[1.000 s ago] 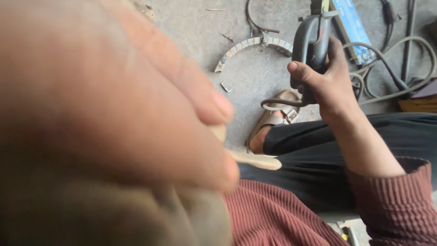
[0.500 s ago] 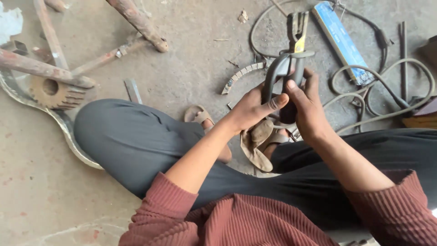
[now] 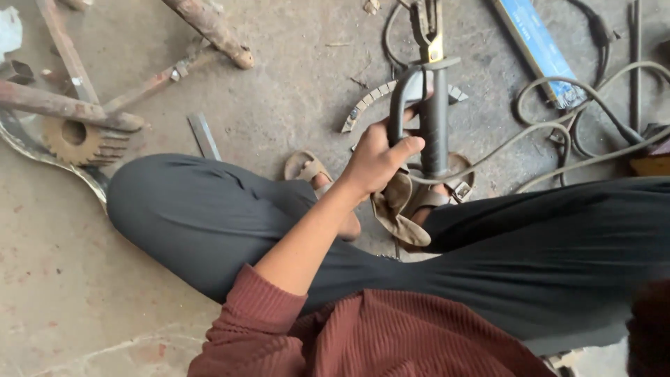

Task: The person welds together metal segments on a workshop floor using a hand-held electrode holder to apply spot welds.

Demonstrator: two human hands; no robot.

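Observation:
I sit cross-legged on a concrete floor in dark trousers and a maroon ribbed sweater. My left hand (image 3: 380, 157) is closed around the lever and black handle of a welding electrode holder (image 3: 434, 126), which stands upright with its yellowish jaws (image 3: 427, 28) pointing away from me. A tan leather glove or cloth (image 3: 399, 209) lies just under the hand, over my sandalled foot. My right hand is out of view; only a bit of maroon sleeve (image 3: 649, 328) shows at the lower right.
A rusty toothed gear (image 3: 80, 139) and rusty bars (image 3: 66, 108) lie at the left, with a flat metal strip (image 3: 204, 136) near my knee. A curved segmented metal piece (image 3: 363, 105), a blue box (image 3: 537, 49) and grey cables (image 3: 593, 132) lie ahead and to the right.
My left hand dropped from in front of the camera and took the electrode holder. My right hand, which held it before, has let go and left the view.

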